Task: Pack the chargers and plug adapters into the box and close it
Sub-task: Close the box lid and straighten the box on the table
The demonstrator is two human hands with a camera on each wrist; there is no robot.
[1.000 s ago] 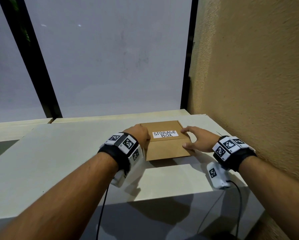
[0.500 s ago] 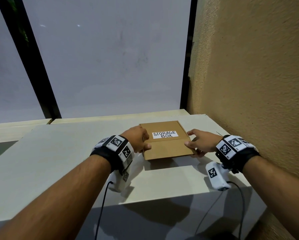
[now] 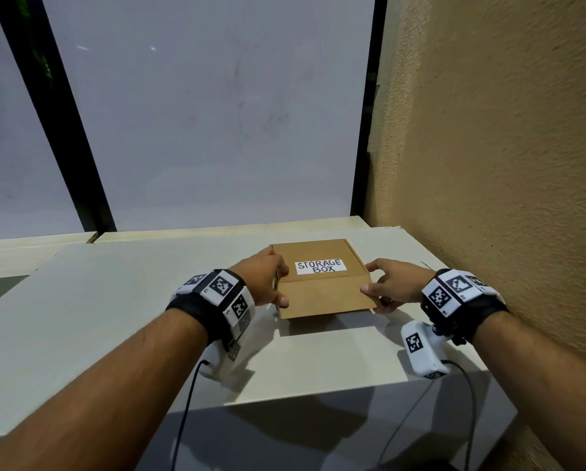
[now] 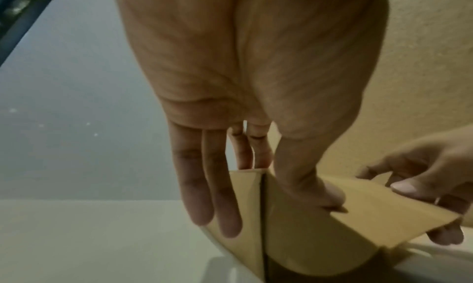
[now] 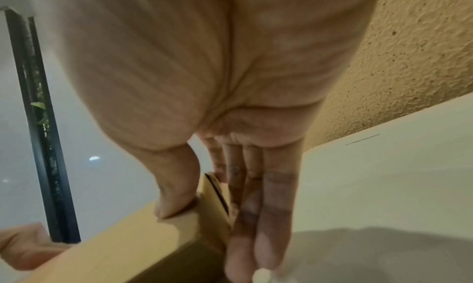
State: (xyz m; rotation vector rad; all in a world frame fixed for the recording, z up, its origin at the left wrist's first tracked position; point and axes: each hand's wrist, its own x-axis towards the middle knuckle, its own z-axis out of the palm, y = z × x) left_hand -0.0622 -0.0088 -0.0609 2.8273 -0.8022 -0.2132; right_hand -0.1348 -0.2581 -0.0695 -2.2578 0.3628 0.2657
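Storage box (image 3: 322,278) sits on the bench (image 3: 115,317) between our hands: left hand (image 3: 262,282) and right hand (image 3: 391,283) each pinch a near corner, thumb atop the lid, fingers down the side, apparently seating the front flap shut.

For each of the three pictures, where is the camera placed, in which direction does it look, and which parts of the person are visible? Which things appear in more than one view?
Head: on the head, looking forward and down at the storage box on the table; both forearms, left hand and right hand show.
Left wrist: under the left wrist, along the palm; thumb on the lid, fingers at the box's side; right hand opposite.
Right wrist: under the right wrist, along the palm; thumb on the lid, fingers down the side.
Shared: the box, table, textured wall and window appear in all three.
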